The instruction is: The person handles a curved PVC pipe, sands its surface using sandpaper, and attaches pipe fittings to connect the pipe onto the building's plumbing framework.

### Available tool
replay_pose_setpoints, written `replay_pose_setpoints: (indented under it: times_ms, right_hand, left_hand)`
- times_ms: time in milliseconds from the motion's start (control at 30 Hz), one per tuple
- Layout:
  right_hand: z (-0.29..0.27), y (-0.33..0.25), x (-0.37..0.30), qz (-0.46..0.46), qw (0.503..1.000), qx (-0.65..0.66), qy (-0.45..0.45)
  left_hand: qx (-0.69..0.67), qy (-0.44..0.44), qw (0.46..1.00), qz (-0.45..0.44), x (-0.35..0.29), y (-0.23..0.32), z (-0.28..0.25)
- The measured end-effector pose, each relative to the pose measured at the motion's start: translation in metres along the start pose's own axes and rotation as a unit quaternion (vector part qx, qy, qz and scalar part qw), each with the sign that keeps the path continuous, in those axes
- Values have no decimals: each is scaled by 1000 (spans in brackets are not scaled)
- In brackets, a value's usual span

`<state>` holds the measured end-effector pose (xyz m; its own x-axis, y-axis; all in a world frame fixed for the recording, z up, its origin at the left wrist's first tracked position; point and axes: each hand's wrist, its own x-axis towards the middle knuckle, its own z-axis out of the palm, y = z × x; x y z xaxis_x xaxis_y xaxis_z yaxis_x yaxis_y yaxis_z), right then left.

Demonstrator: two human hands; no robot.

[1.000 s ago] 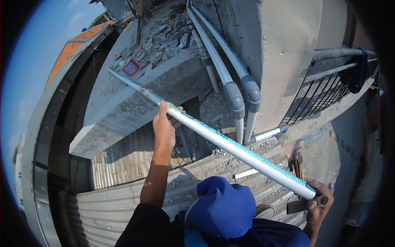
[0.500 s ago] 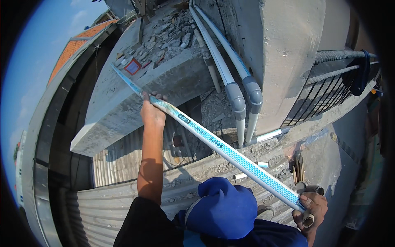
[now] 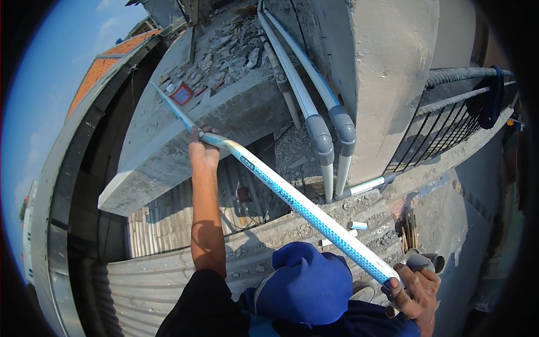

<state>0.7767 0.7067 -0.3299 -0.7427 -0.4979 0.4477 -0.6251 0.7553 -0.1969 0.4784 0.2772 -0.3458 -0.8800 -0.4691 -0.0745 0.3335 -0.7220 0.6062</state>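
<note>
A long white plastic pipe [image 3: 311, 218] with a blue checked pattern slants across the view from upper left to lower right. My left hand [image 3: 204, 149] is closed around its upper part, and the pipe bends slightly just right of that grip. At the lower right end, my right hand [image 3: 414, 293] has its thumb and fingers on the pipe, partly covering the end. A short tan tube end [image 3: 391, 312] shows just under the right hand; whether that hand holds it too is unclear. The pipe's far end reaches over the concrete ledge [image 3: 151, 168].
Two fixed white pipes with grey elbows [image 3: 321, 137] run down beside the wall [image 3: 387, 84]. Rubble [image 3: 224, 50] and an orange-and-white container [image 3: 181, 94] lie on the ledge. Corrugated sheeting [image 3: 168, 286] spreads below. Pipe offcuts [image 3: 357, 226] and thin sticks [image 3: 411, 230] lie near my right hand.
My right hand has shifted left and slightly down, turning its back upward. The pipe has turned about its length and its lower end has moved left. My left hand keeps its grip.
</note>
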Motion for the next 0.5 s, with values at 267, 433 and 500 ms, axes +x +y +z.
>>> replay_pose_setpoints:
  times_ms: [267, 433, 500]
  right_hand:
    - [36, 5, -1, 56, 995, 70, -46]
    - [115, 16, -59, 172, 981, 81, -45]
    - [148, 12, -84, 227, 968, 104, -14]
  left_hand:
    - [-44, -22, 998, -38, 38, 18, -52]
    - [42, 90, 993, -62, 5, -19, -25]
    - [112, 73, 990, -33, 8, -18, -31]
